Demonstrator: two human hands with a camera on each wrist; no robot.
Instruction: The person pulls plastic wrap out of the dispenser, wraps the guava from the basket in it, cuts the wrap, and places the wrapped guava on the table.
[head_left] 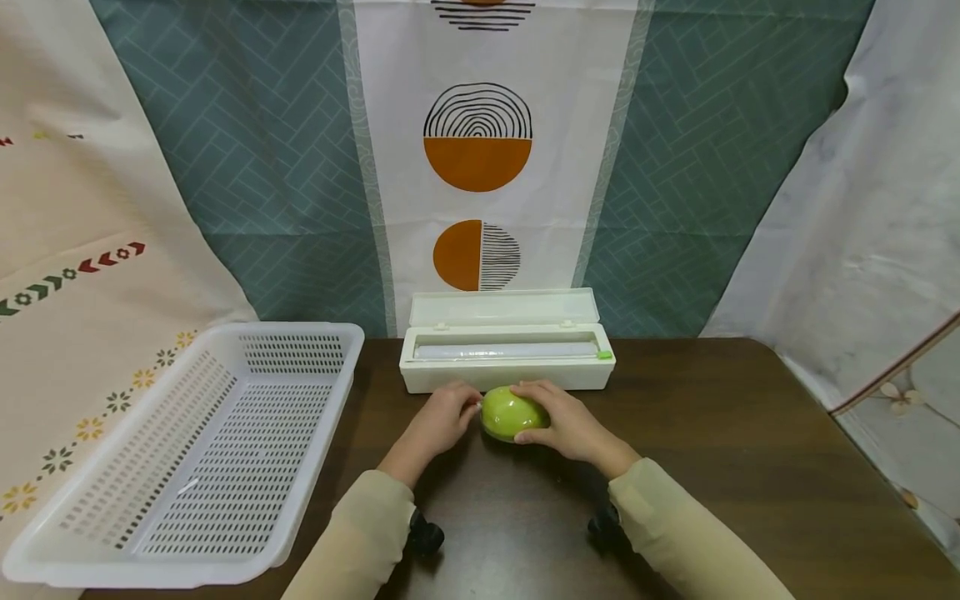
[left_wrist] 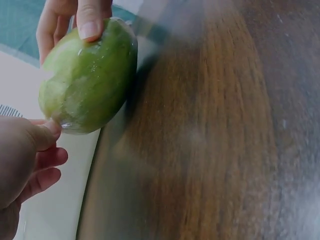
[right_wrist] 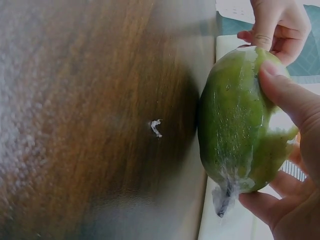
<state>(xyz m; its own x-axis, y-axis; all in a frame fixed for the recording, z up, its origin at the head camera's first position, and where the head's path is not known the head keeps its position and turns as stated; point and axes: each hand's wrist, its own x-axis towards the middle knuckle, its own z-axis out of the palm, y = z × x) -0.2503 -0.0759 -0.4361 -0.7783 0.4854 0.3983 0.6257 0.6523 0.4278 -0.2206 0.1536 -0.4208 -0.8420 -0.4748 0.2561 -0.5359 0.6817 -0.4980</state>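
A green mango [head_left: 508, 414], wrapped in clear plastic film, is held low over the dark table in front of a white film box. My right hand [head_left: 567, 422] grips it from the right, thumb on the near side and fingers over the top. At its left end my left hand [head_left: 442, 419] pinches the film between thumb and forefinger, the other fingers loosely bent. In the right wrist view a twisted tail of film [right_wrist: 225, 199] sticks out from the mango's other end, beside the right hand's fingers.
Just behind the hands stands the film box [head_left: 506, 379], its lid [head_left: 504, 308] raised and a roll [head_left: 506, 351] inside. A white perforated basket [head_left: 324, 437] stands on the left with a small white strip [head_left: 187, 486] in it. A small whitish scrap [right_wrist: 156, 128] lies on the table.
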